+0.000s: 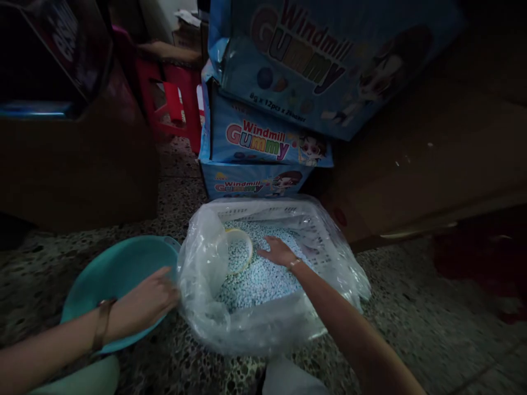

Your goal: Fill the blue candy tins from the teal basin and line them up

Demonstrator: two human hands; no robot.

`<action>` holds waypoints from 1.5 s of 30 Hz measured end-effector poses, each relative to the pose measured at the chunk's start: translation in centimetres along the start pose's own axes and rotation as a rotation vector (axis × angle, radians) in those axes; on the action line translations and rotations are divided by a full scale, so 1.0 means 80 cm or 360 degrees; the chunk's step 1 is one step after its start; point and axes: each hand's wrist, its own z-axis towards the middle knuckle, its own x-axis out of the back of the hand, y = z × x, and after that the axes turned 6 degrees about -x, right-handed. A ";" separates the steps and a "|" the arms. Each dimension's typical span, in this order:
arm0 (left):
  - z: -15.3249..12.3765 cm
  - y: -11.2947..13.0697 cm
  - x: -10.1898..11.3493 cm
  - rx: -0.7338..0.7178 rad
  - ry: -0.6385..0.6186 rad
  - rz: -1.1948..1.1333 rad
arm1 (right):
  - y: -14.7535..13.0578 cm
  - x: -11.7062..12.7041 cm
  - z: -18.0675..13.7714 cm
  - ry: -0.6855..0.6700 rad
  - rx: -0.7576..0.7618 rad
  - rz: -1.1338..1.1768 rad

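A plastic basket (263, 206) lined with a clear plastic bag (201, 258) holds a heap of small pale-blue pellets (255, 282). Half sunk in the heap at its left side is a round tub with a yellowish rim (251, 252), pellets inside it. My right hand (278, 251) hovers over or touches the pellets just right of the tub, its fingers apart and nothing in them. Over the right side of a teal basin (102, 269), close to the bag's left edge, is my left hand (152, 299). Motion blurs its fingers, so its grip is unclear.
Blue "Windmill Gummy" boxes (255, 137) are stacked right behind the basket. A red stool (181, 104) stands farther back. Large cardboard boxes flank both sides, one at left (82, 170), one at right (411, 159). The floor (173, 356) is speckled stone.
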 end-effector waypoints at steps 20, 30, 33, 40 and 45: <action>0.091 -0.038 0.024 -0.0347 0.0210 0.0603 | -0.028 -0.071 0.021 -0.0441 -0.0048 0.0608; 0.050 -0.044 0.000 0.0052 0.0439 -0.0135 | -0.080 -0.111 -0.101 0.0375 0.0282 0.0373; 0.053 -0.047 0.008 0.0119 0.0360 -0.0286 | -0.083 -0.088 -0.117 0.0473 0.0469 0.0122; 0.055 -0.039 0.022 0.0201 0.0236 -0.0394 | 0.003 -0.003 -0.035 0.0773 -0.0383 -0.0592; 0.062 -0.044 0.022 0.0235 0.0131 -0.0489 | 0.039 -0.017 0.046 0.0803 -0.0802 -0.0573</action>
